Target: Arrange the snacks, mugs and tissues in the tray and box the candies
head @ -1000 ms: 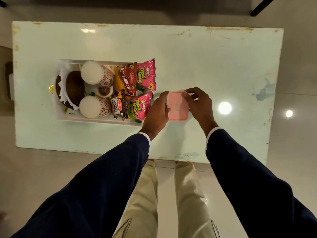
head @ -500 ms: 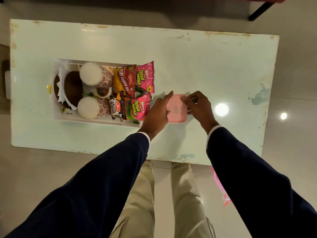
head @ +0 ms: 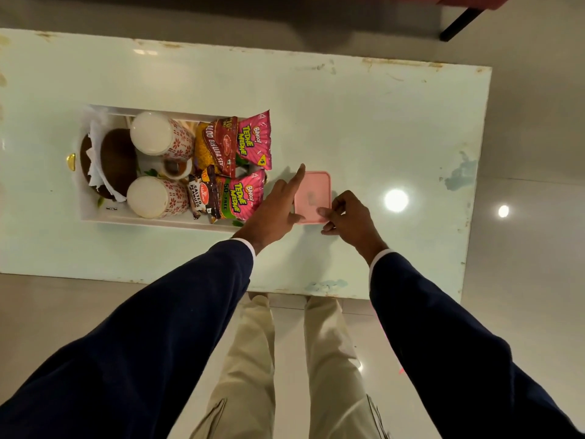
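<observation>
We've got the pink candy box (head: 313,196) sitting flat on the pale table (head: 364,122), lid on, just right of the tray (head: 95,217). Prob. parked there so both hands can work the lid w/o crowding the tray. No loose candies in view, so boxing looks done or nearly; can't see inside.

Right hand (head: 351,220) is at the box's near-right corner, fingers curled, thumb and forefinger tip pinching the lid edge. We read that as pressing or snapping the corner down, but can't confirm the seal. Left hand (head: 275,207) lies along the box's left side, fingers straight and mostly together, index pointing away from us, thumb touching the near-left corner. It grips nothing; seems to brace the box so it doesn't slide.

Tray's packed: two floral mugs (head: 158,134) upside down, brown tissue holder (head: 117,160) w/ white tissues at the left end, and snack packets (head: 250,141) (Tedhe Medhe, aloo bhujia, salted peanuts) at the right end, nearest the box. A small cup sits between the mugs.
</observation>
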A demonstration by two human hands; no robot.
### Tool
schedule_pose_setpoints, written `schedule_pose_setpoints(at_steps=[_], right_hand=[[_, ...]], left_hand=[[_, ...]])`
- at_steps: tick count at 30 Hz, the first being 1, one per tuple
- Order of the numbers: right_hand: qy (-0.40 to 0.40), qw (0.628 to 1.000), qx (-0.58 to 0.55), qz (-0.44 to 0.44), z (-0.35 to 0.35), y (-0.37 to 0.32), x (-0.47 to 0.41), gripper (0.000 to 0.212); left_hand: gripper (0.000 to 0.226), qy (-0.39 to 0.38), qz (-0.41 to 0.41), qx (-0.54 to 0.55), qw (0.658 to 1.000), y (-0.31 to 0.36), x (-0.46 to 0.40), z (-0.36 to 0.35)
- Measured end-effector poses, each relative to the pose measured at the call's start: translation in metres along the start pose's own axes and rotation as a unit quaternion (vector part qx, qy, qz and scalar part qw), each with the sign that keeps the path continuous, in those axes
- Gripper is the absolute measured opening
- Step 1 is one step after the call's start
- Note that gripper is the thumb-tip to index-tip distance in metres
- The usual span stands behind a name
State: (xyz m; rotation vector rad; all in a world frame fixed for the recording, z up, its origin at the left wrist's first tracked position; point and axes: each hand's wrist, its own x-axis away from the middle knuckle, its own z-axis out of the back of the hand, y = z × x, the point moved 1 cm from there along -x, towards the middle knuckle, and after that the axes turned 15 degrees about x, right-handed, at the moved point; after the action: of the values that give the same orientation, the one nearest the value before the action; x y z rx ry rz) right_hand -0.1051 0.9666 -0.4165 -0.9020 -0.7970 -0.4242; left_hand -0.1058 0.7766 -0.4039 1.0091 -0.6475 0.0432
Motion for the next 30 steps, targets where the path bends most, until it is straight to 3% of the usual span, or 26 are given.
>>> schedule_pose_setpoints(at_steps=[4,7,13,19,23,30], right_hand=[[-0.001,1.000,0.009,0.020,0.000,-0.002,0.001,0.031],[-0.019,0.999,0.026,0.041,0.002,-0.008,0.002,0.047],[-0.018,1.000,0.013,-0.001,-0.004,-0.019,0.003,0.055],[0.020,1.000,-0.013,-0.010,-0.029,-0.042,-0.002,0.056],[0.029,1.000,0.007,0.007,-0.039,-0.058,-0.006,0.056],[0.030,0.999,0.022,0.017,-0.041,-0.059,0.001,0.055]], left_hand=[[0.106,0.021,-0.007,-0.027,0.999,0.005,0.002,-0.001],[0.103,0.023,-0.004,-0.049,0.999,0.010,0.004,-0.003],[0.102,0.022,0.023,-0.055,0.998,0.030,0.011,0.001],[0.050,0.090,-0.050,-0.009,0.995,0.033,0.057,0.015],[0.036,0.101,-0.105,-0.110,0.983,0.024,0.078,0.033],[0.042,0.117,-0.127,-0.303,0.937,-0.002,0.089,0.065]])
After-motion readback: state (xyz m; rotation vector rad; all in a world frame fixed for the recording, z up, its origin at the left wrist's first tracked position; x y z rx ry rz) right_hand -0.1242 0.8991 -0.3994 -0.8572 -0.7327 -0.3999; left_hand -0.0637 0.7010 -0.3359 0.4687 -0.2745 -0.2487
